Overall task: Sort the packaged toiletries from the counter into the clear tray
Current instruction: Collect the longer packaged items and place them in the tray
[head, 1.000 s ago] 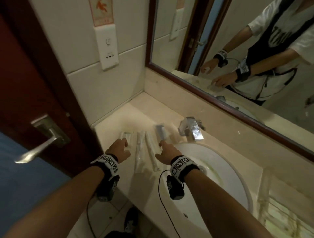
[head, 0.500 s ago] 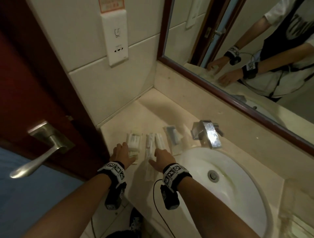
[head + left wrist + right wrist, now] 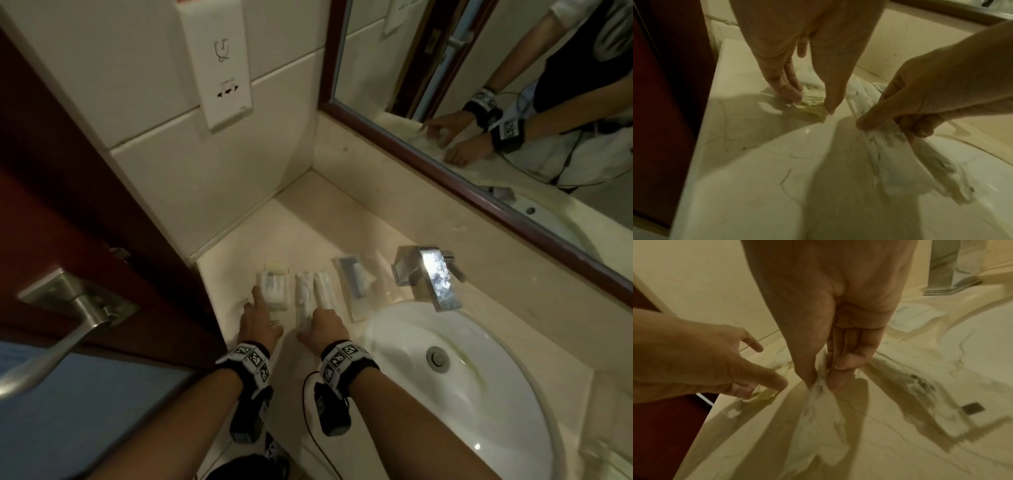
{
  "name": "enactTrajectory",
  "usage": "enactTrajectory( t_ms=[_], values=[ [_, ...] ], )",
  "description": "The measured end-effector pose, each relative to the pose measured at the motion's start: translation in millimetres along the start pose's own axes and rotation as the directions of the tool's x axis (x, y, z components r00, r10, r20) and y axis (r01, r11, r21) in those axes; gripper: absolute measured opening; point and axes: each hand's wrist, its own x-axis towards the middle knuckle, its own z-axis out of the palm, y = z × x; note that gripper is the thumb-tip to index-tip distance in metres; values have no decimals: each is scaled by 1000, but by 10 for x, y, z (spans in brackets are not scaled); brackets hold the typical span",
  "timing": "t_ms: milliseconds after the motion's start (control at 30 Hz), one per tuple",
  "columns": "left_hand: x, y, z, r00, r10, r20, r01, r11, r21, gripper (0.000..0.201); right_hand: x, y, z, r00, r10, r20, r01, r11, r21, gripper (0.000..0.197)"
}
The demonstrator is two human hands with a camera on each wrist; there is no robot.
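Beside the sink, a beige desk [image 3: 308, 233] holds wrapped toiletries lying lengthwise away from the person. Left hand [image 3: 258, 323] pinches the squat packet [image 3: 273, 286]; right hand [image 3: 325, 329] pinches the long sachet's [image 3: 303, 298] near end. No clear tray is visible.

Dim bathroom: cream tiled wall [image 3: 164, 178] carrying a white socket plate [image 3: 219, 65], dark red wooden door [image 3: 68, 219] with silver lever handle [image 3: 65, 322], wood-framed mirror [image 3: 445, 85], white oval basin [image 3: 479, 394], chrome tap [image 3: 435, 277].

Four toiletry packets [image 3: 272, 289], one faucet [image 3: 432, 275], one sink [image 3: 479, 394].
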Motion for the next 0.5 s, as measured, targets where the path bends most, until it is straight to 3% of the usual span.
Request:
enactTrajectory(
  t_ms=[100,200,400,500],
  values=[
    [52,39,-18,999,-6,-36,5,1000,-28,75,47,24,-49,998,-26,60,25,999,22,27],
    [89,54,-62,1000,-26,-2,26,999,19,70,58,44,-109,995,-50,84,48,998,29,23],
    [132,53,-171,997,-66,31,63,995,80,57,-34,96,-256,990,-141,4,140,989,55,17],
    [149,43,-222,998,-50,34,44,989,140,43,-65,125,-303,987,-156,-49,160,982,103,27]
  ],
)
